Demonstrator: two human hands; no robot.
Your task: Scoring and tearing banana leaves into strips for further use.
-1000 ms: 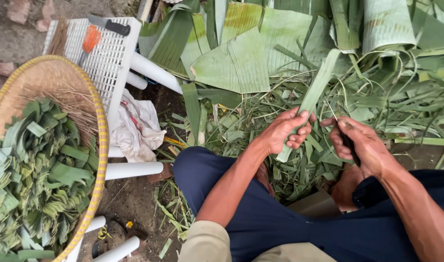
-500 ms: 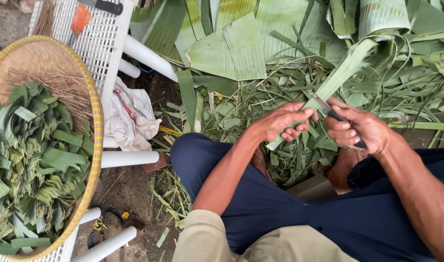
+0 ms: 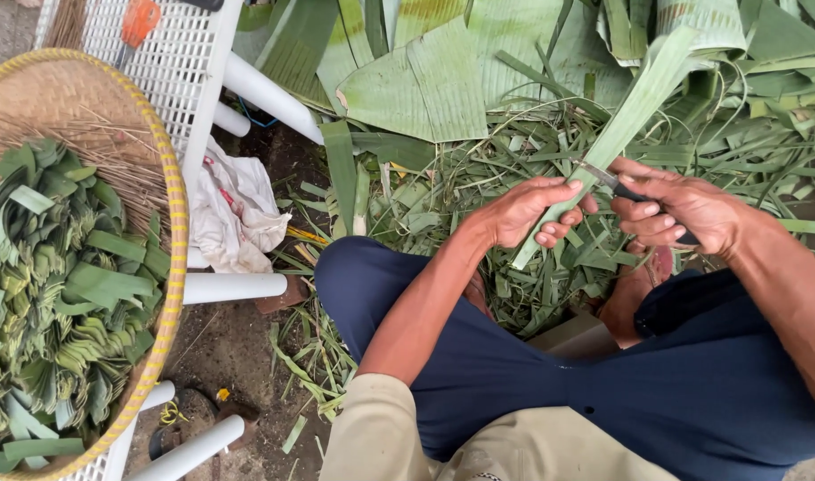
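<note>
Head view looks down on a seated person in dark blue trousers, knees apart over a litter of green leaf trimmings (image 3: 479, 191) on the ground; the left hand (image 3: 528, 214) grips a long pale-green leaf strip (image 3: 621, 125) near its lower end, fingers (image 3: 563, 223) wrapped closed around it, the strip rising up and to the right toward the banana leaves (image 3: 425, 80) heaped beyond; the right hand (image 3: 679, 209) is closed on the dark handle of a small knife (image 3: 608, 178), whose short blade meets the strip just above the left thumb; the two hands sit close together, nearly touching.

To the left stands a white plastic chair (image 3: 185, 71) carrying a round woven basket tray (image 3: 171, 223), yellow-rimmed and heaped with folded leaf pieces (image 3: 60, 294) beside a bundle of thin brown sticks (image 3: 87, 134); a crumpled white cloth (image 3: 234, 214) lies beside the chair leg; an orange-handled tool (image 3: 140, 20) rests on the chair's slatted part.

Doing this cut well, as I judge it, calls for holding the strip taut, keeping the left thumb behind the edge, and drawing the blade at a shallow angle away from the holding fingers; a firm but light grip should keep the strip from splitting along its grain.
</note>
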